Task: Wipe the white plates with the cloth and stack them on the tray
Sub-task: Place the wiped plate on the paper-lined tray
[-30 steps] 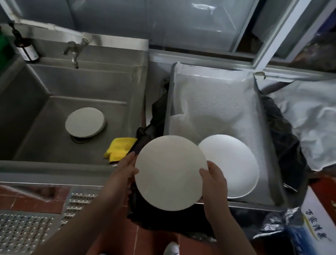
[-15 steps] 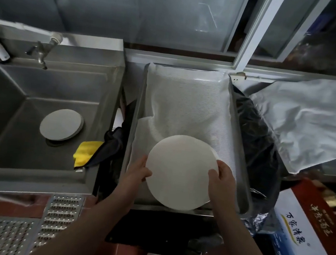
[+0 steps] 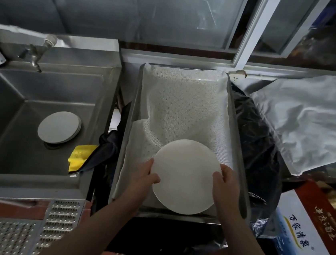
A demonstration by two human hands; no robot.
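Gripping the white plate (image 3: pixel 184 176) by opposite edges, the left hand (image 3: pixel 143 177) and right hand (image 3: pixel 226 183) hold it level over the tray's (image 3: pixel 231 105) near end, probably for stacking; more plates (image 3: pixel 59 127) wait in the sink (image 3: pixel 10 92)

Plate (image 3: pixel 184 176) in tray (image 3: pixel 231 105) (near end); sink (image 3: pixel 19 98) left.

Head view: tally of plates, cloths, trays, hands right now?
White plates: at least 2, one held over the tray, a small stack in the sink, its count unclear
Cloths: 1, yellow cloth
Trays: 1, tray
Hands: 2, left hand, right hand
Total: at least 6
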